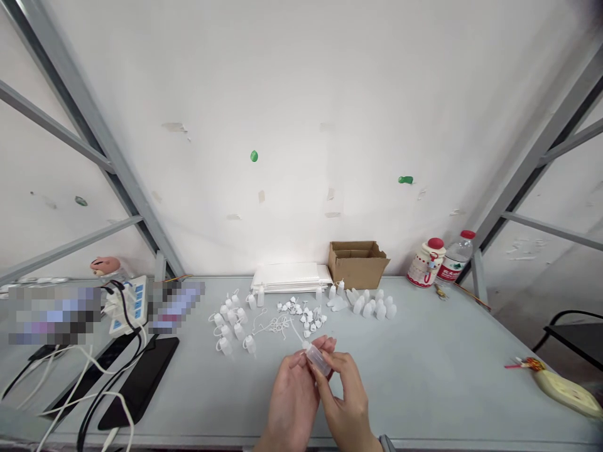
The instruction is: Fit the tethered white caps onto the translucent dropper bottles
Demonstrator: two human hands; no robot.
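Both hands at near edge, mid-table, on 1 small translucent bottle: left hand cradles it, right hand pinches its side, thumb and fingers closed; bottle tilted, off the table, white strap out from neck end. Far left, black flat case, white and black cables trailing over it; far right, yellow object. Just beyond hands, in the way straight ahead: tangle of white cords, pile of white caps. Capped bottles left of these, power strip farther left; clear pieces right. At back: white stack, open cardboard box, then 1 flask and 1 red-capped water bottle, wall behind.
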